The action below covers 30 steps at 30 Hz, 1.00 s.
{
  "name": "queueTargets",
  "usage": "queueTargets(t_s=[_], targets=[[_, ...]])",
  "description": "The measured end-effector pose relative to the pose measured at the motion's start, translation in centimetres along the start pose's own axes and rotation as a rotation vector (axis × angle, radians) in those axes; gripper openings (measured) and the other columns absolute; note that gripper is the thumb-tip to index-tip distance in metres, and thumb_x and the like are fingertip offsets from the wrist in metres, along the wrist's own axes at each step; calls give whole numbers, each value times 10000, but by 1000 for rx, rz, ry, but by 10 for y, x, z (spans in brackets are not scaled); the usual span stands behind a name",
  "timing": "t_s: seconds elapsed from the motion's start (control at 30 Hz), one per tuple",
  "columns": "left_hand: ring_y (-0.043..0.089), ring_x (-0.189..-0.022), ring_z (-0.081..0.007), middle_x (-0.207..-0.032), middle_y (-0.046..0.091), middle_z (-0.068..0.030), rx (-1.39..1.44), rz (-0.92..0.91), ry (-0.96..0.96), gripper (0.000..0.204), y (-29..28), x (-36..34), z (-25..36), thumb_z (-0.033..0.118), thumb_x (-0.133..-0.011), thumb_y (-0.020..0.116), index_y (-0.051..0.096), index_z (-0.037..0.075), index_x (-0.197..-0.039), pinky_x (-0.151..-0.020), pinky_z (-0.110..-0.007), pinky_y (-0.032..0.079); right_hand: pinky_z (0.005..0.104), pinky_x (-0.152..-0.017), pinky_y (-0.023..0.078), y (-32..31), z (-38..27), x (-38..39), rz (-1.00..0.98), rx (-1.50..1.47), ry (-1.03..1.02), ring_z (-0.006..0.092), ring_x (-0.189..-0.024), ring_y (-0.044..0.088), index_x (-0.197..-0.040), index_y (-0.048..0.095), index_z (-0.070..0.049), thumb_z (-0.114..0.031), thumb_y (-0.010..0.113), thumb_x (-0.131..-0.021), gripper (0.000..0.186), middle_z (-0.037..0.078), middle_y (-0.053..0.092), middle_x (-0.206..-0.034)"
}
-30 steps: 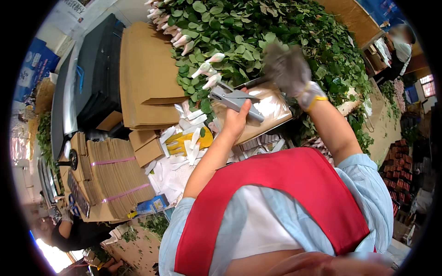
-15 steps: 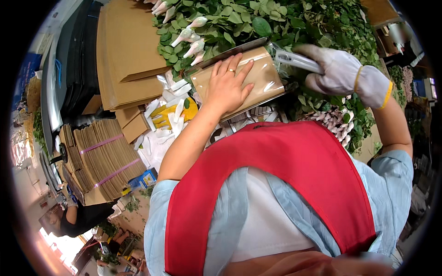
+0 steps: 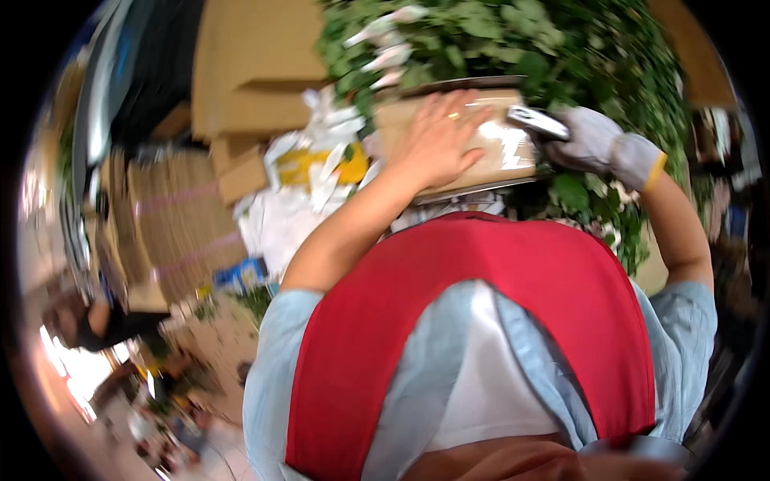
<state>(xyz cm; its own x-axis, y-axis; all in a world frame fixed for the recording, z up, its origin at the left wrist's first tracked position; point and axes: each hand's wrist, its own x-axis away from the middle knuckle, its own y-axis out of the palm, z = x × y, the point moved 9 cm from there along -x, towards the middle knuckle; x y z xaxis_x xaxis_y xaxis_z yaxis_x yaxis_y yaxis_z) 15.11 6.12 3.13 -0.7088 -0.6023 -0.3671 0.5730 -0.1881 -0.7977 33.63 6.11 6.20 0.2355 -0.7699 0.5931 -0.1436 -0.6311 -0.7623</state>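
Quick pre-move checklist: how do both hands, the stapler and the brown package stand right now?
1. Left hand flat on the brown package: ok, fingers spread over its top.
2. Stapler gripped in the right hand: ok.
3. Stapler at the package's right end: ok.
4. Left fingertips apart from the stapler: ok, though the gap looks small.
5. Both hands gloved: not ok; the right is, the left is bare with a ring.
6. Stapler touching the package edge: cannot tell, blurred.

Tan package, grey stapler at edge.
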Motion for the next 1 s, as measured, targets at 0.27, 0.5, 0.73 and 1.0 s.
queueTargets(t_s=[0.27,0.5,0.73,1.0], targets=[[260,-1419,-436,-1560,288,-179,-199,170,-835,621,18,229,-66,325,-873,672,457,208,-1443,-1138,-628,186,342,-689,526,-49,-47,80,300,-249,103,237,-713,659,-1285,589,-59,-95,607,-742,544,122,684,-855],[282,-1414,-431,-1540,363,-75,-631,72,-985,509,0,368,-64,474,-887,611,526,398,-1383,-1045,-749,205,305,-625,508,93,-151,29,-303,-394,-188,154,-693,638,-1117,642,-101,-227,630,-793,348,38,692,-832],[280,-1408,-442,-1554,315,-147,-400,332,-1047,599,-71,369,-75,517,-861,645,494,356,-1418,-1137,-661,134,378,-668,512,220,-220,-84,-296,-366,-124,281,-725,664,-999,657,-51,-383,632,-850,364,173,686,-848],[336,-1390,-410,-1503,415,-115,-527,158,-1058,507,-63,392,-137,439,-860,666,558,413,-1355,-1142,-580,229,317,-651,521,338,-263,-171,-582,-1152,-326,143,-733,634,-1129,598,18,-259,688,-868,391,101,674,-865]])
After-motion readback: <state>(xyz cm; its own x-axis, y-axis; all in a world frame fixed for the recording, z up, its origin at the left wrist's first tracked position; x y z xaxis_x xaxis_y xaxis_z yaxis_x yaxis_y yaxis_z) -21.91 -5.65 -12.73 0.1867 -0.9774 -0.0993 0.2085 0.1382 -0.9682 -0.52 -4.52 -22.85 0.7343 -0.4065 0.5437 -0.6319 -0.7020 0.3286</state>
